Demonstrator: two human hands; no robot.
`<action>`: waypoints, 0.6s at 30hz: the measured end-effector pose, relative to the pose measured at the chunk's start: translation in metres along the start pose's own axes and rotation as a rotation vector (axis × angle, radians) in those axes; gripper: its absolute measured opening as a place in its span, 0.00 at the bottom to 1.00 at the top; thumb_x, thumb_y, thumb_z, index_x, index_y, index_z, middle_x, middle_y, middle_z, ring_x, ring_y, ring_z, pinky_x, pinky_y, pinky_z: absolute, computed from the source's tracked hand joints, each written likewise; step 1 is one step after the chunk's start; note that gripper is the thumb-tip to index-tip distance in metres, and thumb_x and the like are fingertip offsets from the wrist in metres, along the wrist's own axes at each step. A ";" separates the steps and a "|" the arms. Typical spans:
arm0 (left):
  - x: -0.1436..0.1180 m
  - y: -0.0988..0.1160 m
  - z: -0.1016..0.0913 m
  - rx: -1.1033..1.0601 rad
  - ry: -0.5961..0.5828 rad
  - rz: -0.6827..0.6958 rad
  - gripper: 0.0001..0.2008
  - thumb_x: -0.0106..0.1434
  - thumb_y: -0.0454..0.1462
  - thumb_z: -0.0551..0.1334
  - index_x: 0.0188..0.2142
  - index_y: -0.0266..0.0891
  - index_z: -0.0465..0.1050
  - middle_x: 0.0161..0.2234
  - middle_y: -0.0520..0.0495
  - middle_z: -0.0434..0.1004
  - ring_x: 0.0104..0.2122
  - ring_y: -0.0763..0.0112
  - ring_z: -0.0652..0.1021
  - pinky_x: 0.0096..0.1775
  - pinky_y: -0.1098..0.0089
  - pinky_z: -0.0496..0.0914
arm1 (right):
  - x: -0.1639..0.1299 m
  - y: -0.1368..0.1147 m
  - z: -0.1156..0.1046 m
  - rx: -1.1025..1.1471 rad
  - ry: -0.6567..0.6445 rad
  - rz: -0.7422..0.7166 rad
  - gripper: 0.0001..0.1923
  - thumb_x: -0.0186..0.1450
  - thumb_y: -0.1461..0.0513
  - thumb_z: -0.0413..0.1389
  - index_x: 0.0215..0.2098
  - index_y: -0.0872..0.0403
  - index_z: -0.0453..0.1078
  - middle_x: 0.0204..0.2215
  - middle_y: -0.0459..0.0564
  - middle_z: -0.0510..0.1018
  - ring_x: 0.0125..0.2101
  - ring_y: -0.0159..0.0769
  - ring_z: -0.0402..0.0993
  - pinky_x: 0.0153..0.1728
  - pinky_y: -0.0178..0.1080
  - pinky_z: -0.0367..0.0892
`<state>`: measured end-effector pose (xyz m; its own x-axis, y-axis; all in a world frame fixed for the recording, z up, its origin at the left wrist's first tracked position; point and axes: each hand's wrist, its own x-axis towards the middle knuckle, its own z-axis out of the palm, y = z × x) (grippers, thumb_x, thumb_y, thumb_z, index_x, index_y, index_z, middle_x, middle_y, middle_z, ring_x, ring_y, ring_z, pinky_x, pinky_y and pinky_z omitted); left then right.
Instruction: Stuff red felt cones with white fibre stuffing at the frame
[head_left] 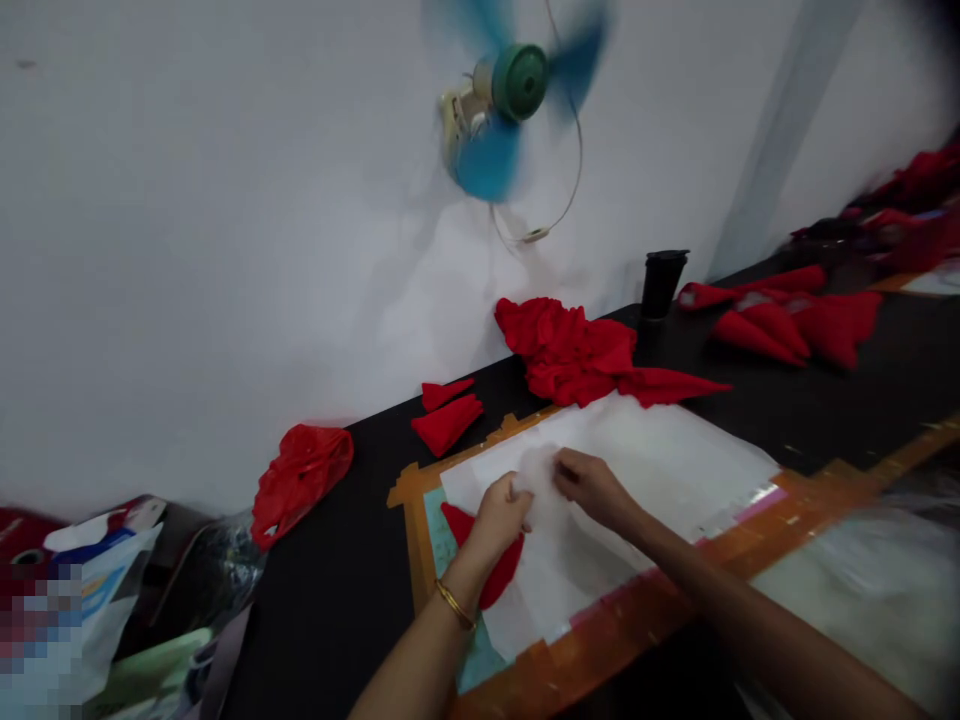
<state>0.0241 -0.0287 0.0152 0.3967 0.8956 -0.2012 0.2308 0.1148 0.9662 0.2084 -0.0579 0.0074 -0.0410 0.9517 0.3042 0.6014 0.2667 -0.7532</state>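
My left hand (pixel 504 515), with a gold bangle on its wrist, is closed on a pale tuft of what looks like white stuffing (pixel 537 474). Opposite it, my right hand (pixel 589 482) is pinched shut at the tuft's other side; its fingertips are dark and blurred. Both hands are above a white sheet (pixel 645 470) taped to the black table. Partly behind my left hand and wrist lies a red fabric piece (pixel 504 572), its pointed end showing on the left.
Two small red pieces (pixel 448 424) and a heap of red fabric (pixel 566 350) lie behind the sheet. Farther right are a black cup (pixel 663 285) and red cone shapes (pixel 795 320). A red plastic bag (pixel 300 480) sits left. A blue fan (pixel 521 82) spins on the wall.
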 end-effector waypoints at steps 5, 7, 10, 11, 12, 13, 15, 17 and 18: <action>-0.003 -0.013 -0.024 0.099 0.090 -0.006 0.05 0.56 0.38 0.62 0.27 0.39 0.68 0.20 0.56 0.64 0.20 0.75 0.64 0.23 0.74 0.57 | -0.010 0.032 -0.018 -0.022 0.015 0.116 0.08 0.59 0.62 0.47 0.26 0.52 0.67 0.19 0.44 0.72 0.21 0.34 0.68 0.24 0.35 0.61; -0.003 -0.014 -0.026 0.121 0.097 0.013 0.06 0.54 0.37 0.64 0.32 0.38 0.71 0.25 0.53 0.68 0.24 0.73 0.67 0.26 0.74 0.60 | -0.011 0.036 -0.020 -0.027 -0.014 0.125 0.09 0.60 0.61 0.49 0.30 0.52 0.70 0.21 0.45 0.74 0.23 0.35 0.69 0.26 0.35 0.62; -0.002 -0.010 -0.018 0.148 0.101 0.072 0.26 0.50 0.33 0.66 0.51 0.40 0.70 0.41 0.47 0.73 0.32 0.71 0.70 0.32 0.73 0.64 | -0.011 0.030 -0.014 -0.020 -0.064 0.111 0.12 0.62 0.61 0.49 0.38 0.53 0.73 0.25 0.46 0.77 0.25 0.36 0.72 0.28 0.36 0.64; -0.002 -0.007 -0.015 0.181 0.080 0.124 0.33 0.49 0.32 0.66 0.57 0.41 0.66 0.48 0.44 0.71 0.35 0.70 0.71 0.35 0.73 0.65 | -0.011 0.027 -0.011 -0.012 -0.085 0.098 0.12 0.62 0.60 0.49 0.39 0.53 0.73 0.27 0.47 0.78 0.26 0.36 0.72 0.29 0.36 0.65; -0.001 -0.005 -0.011 0.229 0.044 0.188 0.37 0.48 0.31 0.65 0.60 0.43 0.62 0.52 0.43 0.69 0.38 0.69 0.71 0.37 0.72 0.66 | -0.010 0.023 -0.008 -0.004 -0.109 0.081 0.12 0.63 0.60 0.49 0.39 0.53 0.73 0.28 0.47 0.79 0.27 0.36 0.72 0.29 0.36 0.65; 0.000 -0.002 -0.008 0.284 -0.004 0.253 0.38 0.48 0.29 0.64 0.60 0.44 0.63 0.55 0.43 0.68 0.40 0.68 0.72 0.39 0.71 0.67 | -0.010 0.020 -0.005 0.004 -0.134 0.064 0.12 0.64 0.60 0.49 0.38 0.53 0.74 0.29 0.47 0.80 0.27 0.35 0.73 0.30 0.35 0.66; 0.002 0.001 -0.005 0.382 -0.089 0.341 0.29 0.49 0.28 0.61 0.52 0.42 0.72 0.50 0.44 0.73 0.41 0.66 0.73 0.43 0.69 0.67 | -0.011 0.018 -0.003 0.008 -0.167 0.044 0.12 0.64 0.61 0.49 0.36 0.53 0.74 0.31 0.46 0.80 0.29 0.35 0.74 0.31 0.35 0.66; 0.006 0.001 -0.005 0.423 -0.095 0.346 0.18 0.50 0.26 0.58 0.39 0.40 0.78 0.40 0.46 0.77 0.38 0.65 0.73 0.43 0.68 0.66 | -0.012 0.022 -0.006 -0.013 -0.165 0.057 0.12 0.64 0.61 0.48 0.35 0.53 0.74 0.29 0.46 0.80 0.28 0.35 0.74 0.31 0.35 0.67; 0.007 -0.001 -0.006 0.429 -0.076 0.336 0.16 0.50 0.26 0.57 0.34 0.40 0.78 0.36 0.47 0.77 0.37 0.65 0.74 0.43 0.68 0.66 | -0.013 0.026 -0.010 -0.032 -0.156 0.070 0.12 0.64 0.61 0.48 0.34 0.53 0.74 0.28 0.47 0.79 0.28 0.36 0.73 0.30 0.36 0.67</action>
<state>0.0215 -0.0195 0.0140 0.5707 0.8172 0.0804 0.4152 -0.3716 0.8304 0.2323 -0.0651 -0.0100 -0.1200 0.9805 0.1556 0.6317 0.1963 -0.7499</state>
